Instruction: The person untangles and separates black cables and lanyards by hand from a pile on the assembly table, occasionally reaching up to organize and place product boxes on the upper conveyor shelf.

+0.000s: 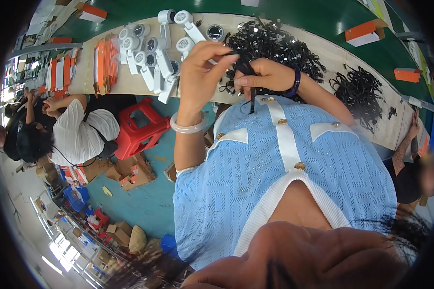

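My left hand (205, 72), with a pale bangle at the wrist, is raised over the table edge in front of my chest. Its thumb and fingertips pinch one end of a black cable (246, 67). My right hand (267, 76), wearing a dark bangle, has its fingers closed round the same cable, and a loose length hangs down against the blue cardigan. Just beyond the hands lies a large heap of black cables (279, 45) with small metal plugs. A smaller pile of black cables (357, 91) is to the right.
White handheld devices with round heads (154, 58) lie left of the heap. Orange-and-white boxes (105, 65) stand farther left. A red stool (141, 127) and an open carton (132, 171) are on the floor. Other people sit at the left (79, 130) and right (405, 168).
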Motion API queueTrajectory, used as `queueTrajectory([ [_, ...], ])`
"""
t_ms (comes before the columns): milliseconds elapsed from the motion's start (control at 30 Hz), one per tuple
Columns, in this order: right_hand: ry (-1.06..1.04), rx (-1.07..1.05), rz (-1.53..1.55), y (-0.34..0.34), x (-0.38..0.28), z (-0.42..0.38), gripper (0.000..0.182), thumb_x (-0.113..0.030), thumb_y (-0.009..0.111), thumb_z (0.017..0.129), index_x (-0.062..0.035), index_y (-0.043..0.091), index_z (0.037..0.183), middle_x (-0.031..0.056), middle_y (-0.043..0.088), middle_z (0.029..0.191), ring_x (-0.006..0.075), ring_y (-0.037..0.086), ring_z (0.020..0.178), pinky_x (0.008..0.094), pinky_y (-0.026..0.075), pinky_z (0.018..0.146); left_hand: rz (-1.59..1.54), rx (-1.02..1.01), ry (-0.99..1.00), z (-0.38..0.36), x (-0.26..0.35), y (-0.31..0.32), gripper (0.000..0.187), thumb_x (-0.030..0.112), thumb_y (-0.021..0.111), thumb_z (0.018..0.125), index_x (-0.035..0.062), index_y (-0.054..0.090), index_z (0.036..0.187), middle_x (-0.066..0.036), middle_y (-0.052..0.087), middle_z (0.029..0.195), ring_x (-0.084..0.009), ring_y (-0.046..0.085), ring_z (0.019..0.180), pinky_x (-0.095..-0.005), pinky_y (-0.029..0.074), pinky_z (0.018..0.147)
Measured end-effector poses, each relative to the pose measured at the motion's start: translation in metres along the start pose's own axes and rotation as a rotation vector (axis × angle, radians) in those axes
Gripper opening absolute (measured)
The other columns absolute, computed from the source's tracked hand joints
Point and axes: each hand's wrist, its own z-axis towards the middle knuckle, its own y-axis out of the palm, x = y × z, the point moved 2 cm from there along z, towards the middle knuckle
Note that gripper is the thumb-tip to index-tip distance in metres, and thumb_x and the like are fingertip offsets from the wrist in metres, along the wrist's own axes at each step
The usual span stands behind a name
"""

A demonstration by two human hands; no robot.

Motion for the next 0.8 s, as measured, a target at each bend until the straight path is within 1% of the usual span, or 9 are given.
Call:
queueTrajectory([
  [67, 0.003, 0.054, 0.056, -0.002, 0.014, -0.002, 0.029, -0.028, 0.056, 0.095, 0.0005, 0.057, 0.098, 0.0038, 0.061, 0.079, 0.0105, 0.061, 0.069, 0.0248, 0.050, 0.065, 0.296, 0.086, -0.136, -0.020, -0.030, -0.014, 0.010, 0.007, 0.069, 0.081, 0.0012, 0.066, 0.089, -0.006, 0.061, 0.080, -0.0123, 0.058, 0.063, -0.0253, 0.046, 0.056],
  [167, 0.231, 0.091, -0.331, -0.018, 0.047, 0.003, 0.030, -0.029, 0.052, 0.097, -0.0009, 0.060, 0.092, 0.0040, 0.059, 0.073, 0.0159, 0.058, 0.063, 0.0293, 0.048, 0.061, 0.498, 0.156, -0.413, -0.057, -0.084, -0.007, 0.014, 0.016, 0.068, 0.080, 0.0026, 0.064, 0.082, -0.008, 0.061, 0.065, -0.0208, 0.059, 0.059, -0.0328, 0.045, 0.055],
  [200, -0.009, 0.083, -0.617, -0.024, 0.075, 0.007, 0.031, -0.030, 0.054, 0.094, -0.0006, 0.060, 0.089, 0.0113, 0.061, 0.073, 0.0256, 0.059, 0.063, 0.0365, 0.047, 0.062, 0.572, 0.154, -0.429, -0.070, -0.104, 0.000, 0.014, 0.016, 0.067, 0.079, 0.0033, 0.063, 0.082, -0.008, 0.061, 0.068, -0.0234, 0.059, 0.062, -0.0348, 0.046, 0.057],
  [333, 0.166, 0.002, -0.871, -0.016, 0.115, 0.017, 0.033, -0.034, 0.057, 0.088, -0.0016, 0.061, 0.088, 0.0190, 0.062, 0.077, 0.0376, 0.060, 0.074, 0.0447, 0.046, 0.068, 0.815, 0.173, -0.377, -0.097, -0.152, 0.018, 0.015, 0.015, 0.066, 0.076, 0.0071, 0.060, 0.087, -0.010, 0.061, 0.080, -0.0317, 0.060, 0.074, -0.0420, 0.047, 0.063],
  [400, 0.176, 0.046, -0.906, -0.013, 0.121, 0.022, 0.031, -0.033, 0.057, 0.088, -0.0021, 0.061, 0.088, 0.0187, 0.062, 0.078, 0.0376, 0.061, 0.074, 0.0461, 0.046, 0.068, 0.859, 0.160, -0.334, -0.100, -0.163, 0.017, 0.024, 0.015, 0.068, 0.074, 0.0105, 0.059, 0.095, -0.011, 0.056, 0.091, -0.0321, 0.058, 0.086, -0.0432, 0.048, 0.069],
  [533, 0.247, 0.118, -0.894, -0.008, 0.118, 0.026, 0.027, -0.031, 0.062, 0.084, -0.0042, 0.063, 0.087, 0.0139, 0.062, 0.080, 0.0347, 0.059, 0.079, 0.0452, 0.045, 0.071, 0.872, 0.130, -0.310, -0.104, -0.178, 0.015, 0.027, 0.015, 0.072, 0.072, 0.0098, 0.059, 0.095, -0.011, 0.056, 0.096, -0.0316, 0.056, 0.089, -0.0424, 0.047, 0.071],
  [633, 0.039, 0.146, -1.064, -0.007, 0.115, 0.025, 0.024, -0.029, 0.066, 0.081, -0.0066, 0.064, 0.088, 0.0089, 0.060, 0.083, 0.0300, 0.054, 0.087, 0.0413, 0.043, 0.076, 0.887, 0.159, -0.238, -0.104, -0.179, 0.015, 0.027, 0.014, 0.073, 0.071, 0.0099, 0.059, 0.095, -0.010, 0.056, 0.096, -0.0315, 0.056, 0.088, -0.0424, 0.047, 0.071],
  [700, 0.049, 0.163, -1.058, -0.009, 0.110, 0.025, 0.023, -0.032, 0.066, 0.080, -0.0096, 0.066, 0.087, 0.0073, 0.060, 0.084, 0.0288, 0.052, 0.093, 0.0407, 0.042, 0.081, 0.925, 0.179, -0.157, -0.103, -0.175, 0.014, 0.027, 0.012, 0.073, 0.071, 0.0098, 0.059, 0.094, -0.010, 0.058, 0.092, -0.0316, 0.056, 0.085, -0.0423, 0.047, 0.071],
  [800, 0.086, 0.160, -1.071, -0.011, 0.102, 0.025, 0.022, -0.034, 0.067, 0.080, -0.0127, 0.068, 0.086, 0.0067, 0.061, 0.086, 0.0284, 0.052, 0.096, 0.0409, 0.040, 0.082, 0.818, 0.108, -0.363, -0.104, -0.178, 0.014, 0.025, 0.011, 0.072, 0.072, 0.0090, 0.059, 0.093, -0.010, 0.061, 0.083, -0.0317, 0.057, 0.081, -0.0419, 0.047, 0.071],
])
